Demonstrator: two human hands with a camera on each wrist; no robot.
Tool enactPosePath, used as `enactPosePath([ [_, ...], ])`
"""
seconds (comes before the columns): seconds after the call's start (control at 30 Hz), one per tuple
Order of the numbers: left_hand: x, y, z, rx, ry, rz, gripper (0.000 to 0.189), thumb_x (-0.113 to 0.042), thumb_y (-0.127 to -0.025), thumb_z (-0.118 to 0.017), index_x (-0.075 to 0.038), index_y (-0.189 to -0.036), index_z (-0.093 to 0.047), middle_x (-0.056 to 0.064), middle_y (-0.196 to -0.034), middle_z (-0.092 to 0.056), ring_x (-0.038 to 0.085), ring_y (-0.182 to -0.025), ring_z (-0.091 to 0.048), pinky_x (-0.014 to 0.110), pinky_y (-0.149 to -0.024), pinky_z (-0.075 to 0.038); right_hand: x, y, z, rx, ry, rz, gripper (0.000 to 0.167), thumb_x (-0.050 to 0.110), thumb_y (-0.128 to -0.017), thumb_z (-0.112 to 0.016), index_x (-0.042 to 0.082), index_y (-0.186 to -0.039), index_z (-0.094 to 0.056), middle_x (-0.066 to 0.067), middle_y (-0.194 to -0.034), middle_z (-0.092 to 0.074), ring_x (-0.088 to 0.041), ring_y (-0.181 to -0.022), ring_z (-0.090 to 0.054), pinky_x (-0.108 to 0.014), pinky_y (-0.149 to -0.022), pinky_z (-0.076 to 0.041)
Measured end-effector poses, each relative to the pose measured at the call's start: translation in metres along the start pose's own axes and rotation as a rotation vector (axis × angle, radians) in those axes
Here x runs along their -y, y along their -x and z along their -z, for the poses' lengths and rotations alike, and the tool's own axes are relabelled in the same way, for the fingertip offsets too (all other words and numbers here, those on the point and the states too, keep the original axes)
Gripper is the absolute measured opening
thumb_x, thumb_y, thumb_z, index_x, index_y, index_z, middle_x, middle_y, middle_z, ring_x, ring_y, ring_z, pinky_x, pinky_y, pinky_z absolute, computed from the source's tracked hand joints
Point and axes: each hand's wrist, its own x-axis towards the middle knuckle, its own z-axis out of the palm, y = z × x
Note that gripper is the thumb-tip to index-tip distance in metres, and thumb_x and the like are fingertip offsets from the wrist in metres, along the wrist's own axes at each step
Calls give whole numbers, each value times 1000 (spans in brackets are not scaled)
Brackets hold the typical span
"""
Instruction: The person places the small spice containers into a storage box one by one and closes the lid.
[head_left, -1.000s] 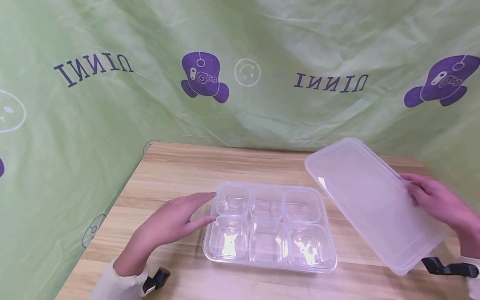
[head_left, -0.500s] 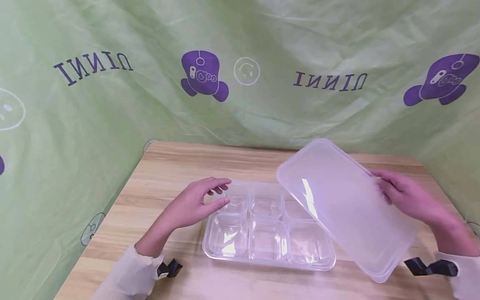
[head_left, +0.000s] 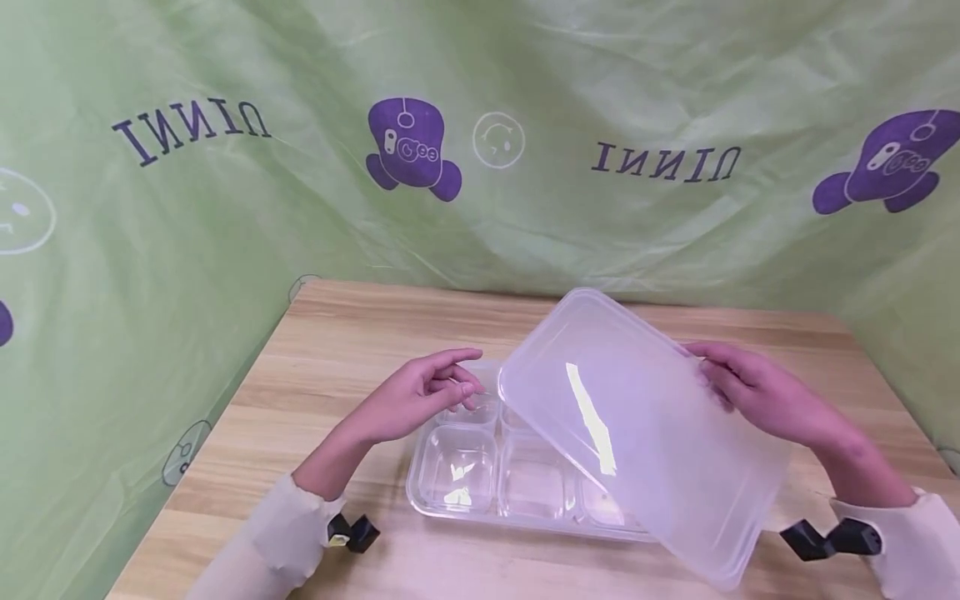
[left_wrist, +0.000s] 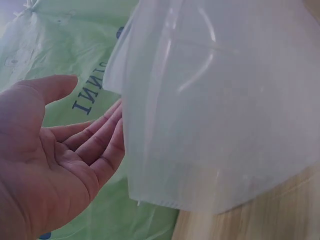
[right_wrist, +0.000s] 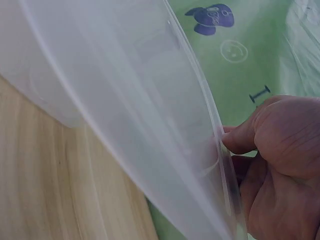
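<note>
A clear plastic box (head_left: 459,467) divided into several compartments sits on the table. Over its right part a translucent white lid (head_left: 645,433) is held tilted, covering much of the box from sight. My right hand (head_left: 776,400) pinches the lid's far right edge between thumb and fingers; the right wrist view shows the thumb (right_wrist: 242,137) against the rim. My left hand (head_left: 408,398) hovers over the box's back left compartment with loosely bent fingers and holds nothing. In the left wrist view its fingers (left_wrist: 102,145) appear beside the lid, and contact cannot be told.
The wooden table (head_left: 300,375) extends around the box. A green cloth (head_left: 315,192) with purple prints hangs behind and along the sides. A black strap piece (head_left: 352,532) is at my left cuff, and another black piece (head_left: 828,540) at my right cuff.
My right hand has carried the lid leftward, from beside the box to over its right part. My left hand has lifted from the box's left edge and shifted right above it.
</note>
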Motion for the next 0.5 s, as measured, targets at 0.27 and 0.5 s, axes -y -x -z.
enactPosePath([
  [0.27, 0, -15, 1, 81, 167, 73, 46, -11, -108, -53, 8, -149, -45, 17, -101, -73, 30, -90, -73, 39, -77, -61, 12, -14, -5, 56, 1, 7, 32, -5, -106, -49, -5, -136, -59, 5, -75, -51, -13, -63, -51, -27, -53, -45],
  [0.5, 2, -26, 4, 109, 323, 117, 42, -8, -106, -53, 13, -142, -50, 9, -93, -70, 15, -71, -65, 26, -64, -58, 19, -24, -8, 84, 4, 45, 32, -6, -105, -51, -3, -135, -61, 6, -77, -51, -11, -65, -51, -26, -56, -46],
])
